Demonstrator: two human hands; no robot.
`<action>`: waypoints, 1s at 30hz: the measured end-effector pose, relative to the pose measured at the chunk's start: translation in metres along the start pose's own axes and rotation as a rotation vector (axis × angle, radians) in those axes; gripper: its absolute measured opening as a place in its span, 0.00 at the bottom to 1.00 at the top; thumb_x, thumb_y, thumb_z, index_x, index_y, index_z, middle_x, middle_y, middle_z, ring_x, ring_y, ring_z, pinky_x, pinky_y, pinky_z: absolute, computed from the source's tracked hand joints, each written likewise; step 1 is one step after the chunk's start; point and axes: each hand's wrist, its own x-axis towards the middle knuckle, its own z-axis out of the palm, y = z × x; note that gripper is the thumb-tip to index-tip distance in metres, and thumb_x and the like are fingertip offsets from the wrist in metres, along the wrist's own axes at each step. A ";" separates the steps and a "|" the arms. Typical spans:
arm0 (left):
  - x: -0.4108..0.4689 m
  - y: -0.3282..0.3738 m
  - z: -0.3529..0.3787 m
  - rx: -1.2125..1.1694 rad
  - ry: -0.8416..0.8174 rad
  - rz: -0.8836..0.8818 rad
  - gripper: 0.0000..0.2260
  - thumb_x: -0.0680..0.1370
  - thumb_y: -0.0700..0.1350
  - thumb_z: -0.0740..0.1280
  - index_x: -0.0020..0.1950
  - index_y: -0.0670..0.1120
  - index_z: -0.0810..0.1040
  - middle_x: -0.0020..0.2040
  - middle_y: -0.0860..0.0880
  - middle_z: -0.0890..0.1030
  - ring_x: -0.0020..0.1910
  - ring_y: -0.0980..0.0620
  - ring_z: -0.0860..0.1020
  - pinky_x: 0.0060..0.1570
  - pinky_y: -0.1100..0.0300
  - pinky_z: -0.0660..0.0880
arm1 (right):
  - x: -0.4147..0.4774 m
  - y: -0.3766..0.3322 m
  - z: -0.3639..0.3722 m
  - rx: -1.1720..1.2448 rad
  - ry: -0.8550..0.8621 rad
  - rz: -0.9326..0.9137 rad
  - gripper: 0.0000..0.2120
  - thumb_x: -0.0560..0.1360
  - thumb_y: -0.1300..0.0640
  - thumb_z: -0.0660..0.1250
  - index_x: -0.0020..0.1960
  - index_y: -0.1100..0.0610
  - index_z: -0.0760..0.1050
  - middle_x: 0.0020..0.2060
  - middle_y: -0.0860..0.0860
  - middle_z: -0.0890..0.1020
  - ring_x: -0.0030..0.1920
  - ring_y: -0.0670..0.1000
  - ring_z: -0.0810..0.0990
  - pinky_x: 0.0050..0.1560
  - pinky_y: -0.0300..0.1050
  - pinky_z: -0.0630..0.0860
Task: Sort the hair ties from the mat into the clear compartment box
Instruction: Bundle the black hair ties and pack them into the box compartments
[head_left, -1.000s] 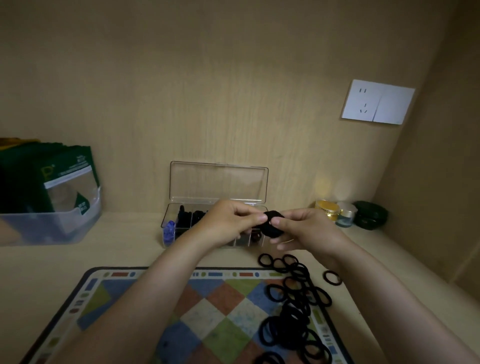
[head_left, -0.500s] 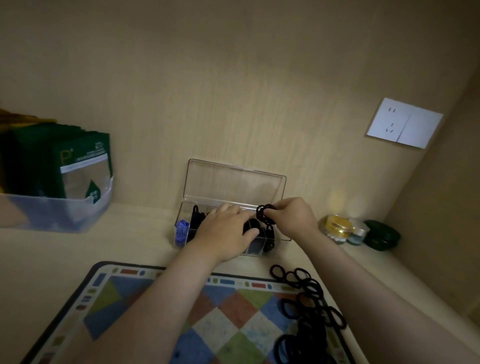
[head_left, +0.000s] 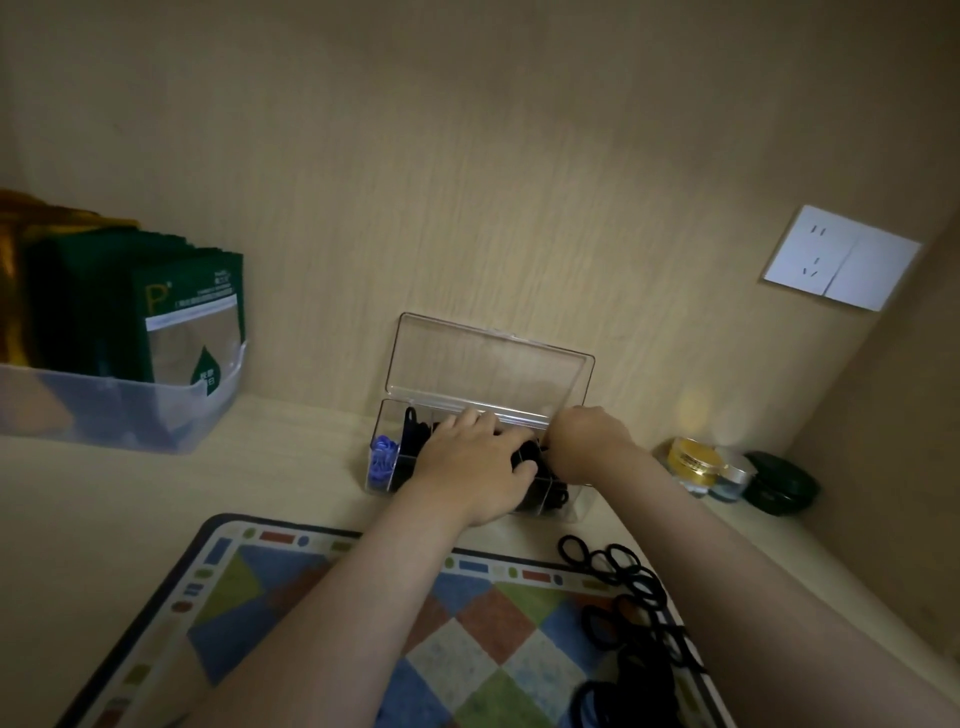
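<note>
The clear compartment box (head_left: 378, 422) stands against the back wall with its lid (head_left: 488, 364) raised. Blue hair ties (head_left: 382, 460) fill its left compartment and black ones lie in the others. My left hand (head_left: 470, 465) lies flat over the middle compartments, fingers spread. Over the right end, my right hand (head_left: 587, 441) has its fingers curled down on a bundle of black hair ties (head_left: 527, 453) that sits between the two hands. Several loose black hair ties (head_left: 636, 590) lie on the right edge of the patterned mat (head_left: 249, 597).
A translucent bin (head_left: 119, 410) with green packets stands at the back left. Small jars, one gold-lidded (head_left: 693, 457) and one dark green (head_left: 779, 488), sit in the back right corner. A wall socket (head_left: 839, 257) is on the back wall.
Both hands moved from in front of the box down onto it. The right hand lowered the black ties it held above the box into the right compartments, and the view has moved closer.
</note>
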 end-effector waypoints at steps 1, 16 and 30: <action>0.000 0.000 0.000 0.001 0.000 0.000 0.24 0.82 0.60 0.51 0.78 0.59 0.59 0.76 0.49 0.65 0.76 0.47 0.58 0.75 0.50 0.55 | 0.001 0.003 -0.001 0.008 -0.038 -0.036 0.08 0.76 0.55 0.63 0.53 0.55 0.78 0.46 0.53 0.79 0.43 0.53 0.76 0.41 0.44 0.74; -0.004 0.005 -0.002 0.072 -0.010 0.050 0.25 0.82 0.62 0.50 0.78 0.58 0.59 0.78 0.50 0.60 0.77 0.48 0.56 0.75 0.49 0.54 | -0.040 0.022 0.014 0.158 0.015 -0.322 0.21 0.78 0.50 0.49 0.57 0.50 0.79 0.61 0.48 0.77 0.68 0.51 0.67 0.70 0.57 0.57; -0.006 0.018 -0.010 0.026 0.201 0.147 0.24 0.80 0.60 0.60 0.75 0.56 0.65 0.71 0.52 0.66 0.72 0.51 0.60 0.70 0.53 0.57 | -0.066 0.054 0.007 0.582 0.154 -0.317 0.20 0.77 0.59 0.62 0.68 0.52 0.76 0.67 0.47 0.76 0.63 0.46 0.75 0.63 0.37 0.68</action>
